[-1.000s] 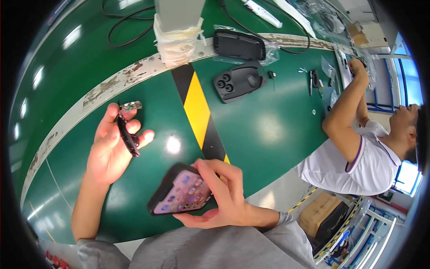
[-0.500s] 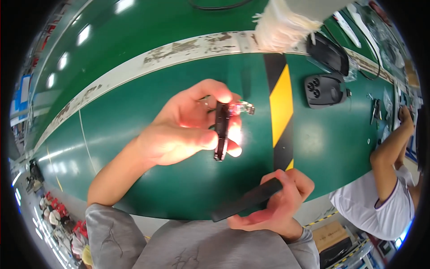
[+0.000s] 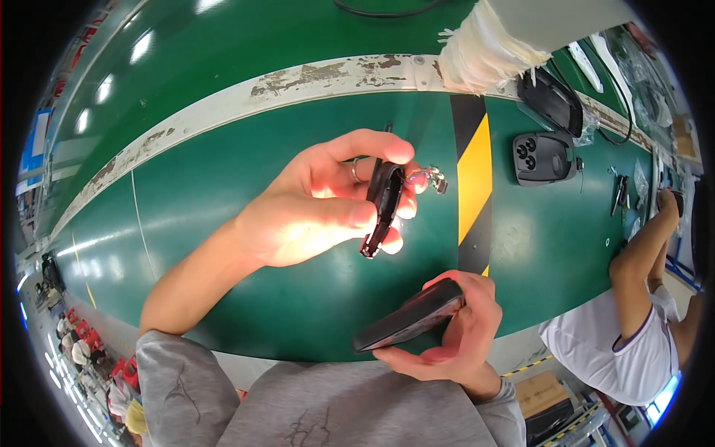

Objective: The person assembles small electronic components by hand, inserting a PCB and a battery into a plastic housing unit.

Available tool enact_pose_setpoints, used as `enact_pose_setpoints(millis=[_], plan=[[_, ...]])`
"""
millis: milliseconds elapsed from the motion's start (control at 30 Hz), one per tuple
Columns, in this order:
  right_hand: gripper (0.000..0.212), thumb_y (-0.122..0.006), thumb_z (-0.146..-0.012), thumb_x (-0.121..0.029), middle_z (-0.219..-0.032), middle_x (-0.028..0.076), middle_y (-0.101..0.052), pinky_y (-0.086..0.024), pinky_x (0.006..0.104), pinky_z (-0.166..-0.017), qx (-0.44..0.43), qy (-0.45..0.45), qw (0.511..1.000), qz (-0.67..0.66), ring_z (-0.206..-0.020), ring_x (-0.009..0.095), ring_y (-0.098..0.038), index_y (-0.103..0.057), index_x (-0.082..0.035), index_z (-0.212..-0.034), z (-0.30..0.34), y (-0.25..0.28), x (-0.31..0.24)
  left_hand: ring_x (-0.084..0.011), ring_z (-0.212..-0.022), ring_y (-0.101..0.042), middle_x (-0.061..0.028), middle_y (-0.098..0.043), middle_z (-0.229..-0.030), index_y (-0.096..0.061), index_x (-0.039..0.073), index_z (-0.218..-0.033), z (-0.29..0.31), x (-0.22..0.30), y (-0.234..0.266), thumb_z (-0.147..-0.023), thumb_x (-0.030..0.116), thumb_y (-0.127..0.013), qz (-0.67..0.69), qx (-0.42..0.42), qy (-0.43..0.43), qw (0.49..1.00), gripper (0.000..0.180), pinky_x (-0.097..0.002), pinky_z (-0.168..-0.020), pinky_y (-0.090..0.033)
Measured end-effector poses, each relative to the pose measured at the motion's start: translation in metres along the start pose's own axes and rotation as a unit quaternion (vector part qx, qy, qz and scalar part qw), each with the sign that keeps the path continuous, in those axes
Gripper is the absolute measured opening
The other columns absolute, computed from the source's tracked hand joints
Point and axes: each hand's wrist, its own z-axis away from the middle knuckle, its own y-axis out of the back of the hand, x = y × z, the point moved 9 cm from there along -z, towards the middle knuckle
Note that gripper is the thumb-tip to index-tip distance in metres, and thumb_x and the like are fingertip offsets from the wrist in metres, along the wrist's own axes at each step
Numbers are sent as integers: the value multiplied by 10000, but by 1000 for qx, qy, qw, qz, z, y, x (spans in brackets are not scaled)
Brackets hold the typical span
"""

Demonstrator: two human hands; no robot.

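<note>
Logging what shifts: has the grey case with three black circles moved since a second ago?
No. The grey case still lies right of the black-and-yellow stripe; both appear farther right because the view turned.

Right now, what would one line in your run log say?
left hand: holding black casing, small circuit board beside it | right hand: holding phone | table: dark grey case right of striped tape

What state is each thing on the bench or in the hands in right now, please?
Black casing: open, gripped in the left hand
Small circuit board: outside the casing
Phone: tilted, gripped in the right hand, screen mostly hidden
Dark grey unit: lying on the green table
Rail: paint chipped
Post: wrapped in white material
</note>
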Motion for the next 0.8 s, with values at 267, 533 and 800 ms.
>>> enact_pose_setpoints(millis=[267, 533, 800], plan=[[161, -433, -1012, -61, -655, 64, -584, -364, 205, -507, -7, -174, 980, -95, -528, 74, -507, -500, 28, -1128, -45, 4, 8, -217, -1128, -584, -153, -537, -1292, -459, 60, -1371, -1, -2, -3, -871, -37, -650, 17, -22, -11, 1000, 544, -407, -862, -567], [196, -576, -960, -39, -594, -28, -543, -266, 177, -454, -15, -188, 978, -85, -516, -7, -445, -595, 9, -1149, -94, 15, 11, -209, -1099, -592, -138, -531, -1264, -463, 54, -1346, 4, 0, -7, -868, -48, -647, 2, 7, 2, 1000, 523, -374, -820, -563], [48, -639, -920, -38, -605, -49, -554, -282, 165, -444, -60, -215, 970, -96, -508, -17, -452, -609, -3, -935, -92, 5, 25, -216, -1111, -592, -141, -556, -1255, -458, 21, -1380, 3, 3, -8, -900, -15, -619, -37, 8, -9, 999, 508, -396, -903, -538]])
